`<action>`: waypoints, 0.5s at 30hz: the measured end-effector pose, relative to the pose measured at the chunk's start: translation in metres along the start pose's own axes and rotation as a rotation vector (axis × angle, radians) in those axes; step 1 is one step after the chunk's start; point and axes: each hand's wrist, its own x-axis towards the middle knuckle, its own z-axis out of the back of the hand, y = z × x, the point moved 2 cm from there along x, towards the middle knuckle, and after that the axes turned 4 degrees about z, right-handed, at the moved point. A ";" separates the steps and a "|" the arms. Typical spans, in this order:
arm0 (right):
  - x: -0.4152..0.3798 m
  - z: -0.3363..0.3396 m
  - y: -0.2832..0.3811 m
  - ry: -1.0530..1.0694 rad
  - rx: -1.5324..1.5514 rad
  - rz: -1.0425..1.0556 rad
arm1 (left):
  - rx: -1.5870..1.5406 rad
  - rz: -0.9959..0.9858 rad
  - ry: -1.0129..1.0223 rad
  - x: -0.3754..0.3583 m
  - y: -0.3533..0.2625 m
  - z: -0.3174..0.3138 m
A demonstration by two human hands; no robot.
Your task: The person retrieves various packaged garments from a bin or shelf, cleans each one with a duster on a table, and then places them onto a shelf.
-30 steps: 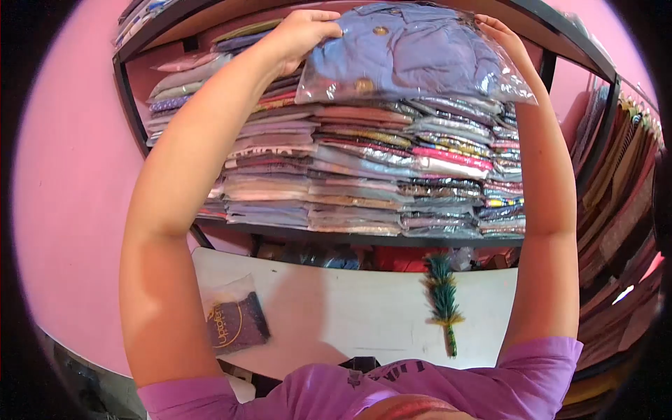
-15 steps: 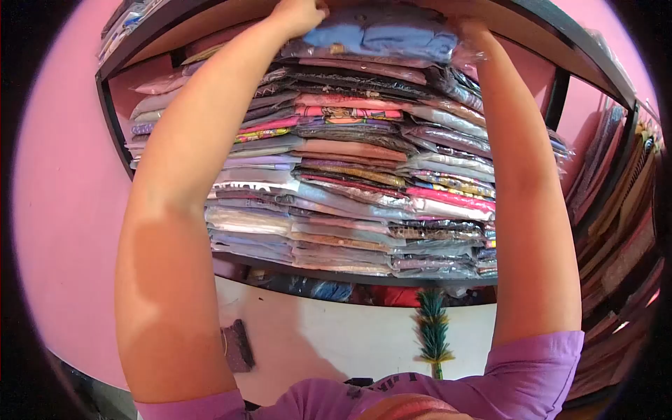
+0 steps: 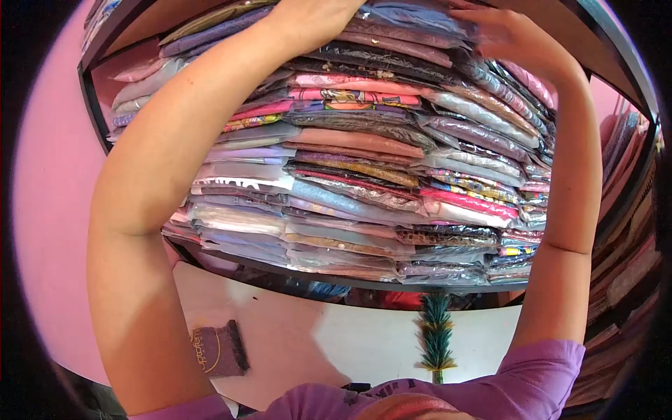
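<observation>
My left hand (image 3: pixel 318 21) is at the top of the shelf, beside a blue garment in clear plastic (image 3: pixel 409 15) on top of the middle stack; its fingertips are cut off by the frame edge. My right hand (image 3: pixel 500 35) is at the other end of that garment, fingers apart and slightly blurred, near the pack's right edge. Below them, folded garments in plastic sleeves (image 3: pixel 357 140) lie in several stacks side by side, with black, pink and grey ones among them.
The shelf's dark lower edge (image 3: pixel 336 275) runs above a white surface (image 3: pixel 280 336). A dark pouch with lettering (image 3: pixel 222 348) and a green tinsel-like plant (image 3: pixel 436 332) show below the shelf. More garments (image 3: pixel 630 280) line the right side, and a pink wall (image 3: pixel 56 175) stands left.
The blue pack has moved up and back onto the stack. My right hand has opened away from it, my left hand has shifted right, and the view has tilted and come closer.
</observation>
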 end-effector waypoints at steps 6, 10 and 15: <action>0.022 -0.071 -0.089 0.159 -0.434 0.062 | 0.168 0.167 0.492 0.034 0.007 -0.021; 0.016 -0.049 -0.041 -0.130 -0.049 -0.129 | 0.032 0.201 0.181 0.007 -0.014 0.009; -0.096 -0.013 0.100 -0.414 -0.124 -0.242 | -0.346 -0.068 0.041 -0.150 -0.086 0.077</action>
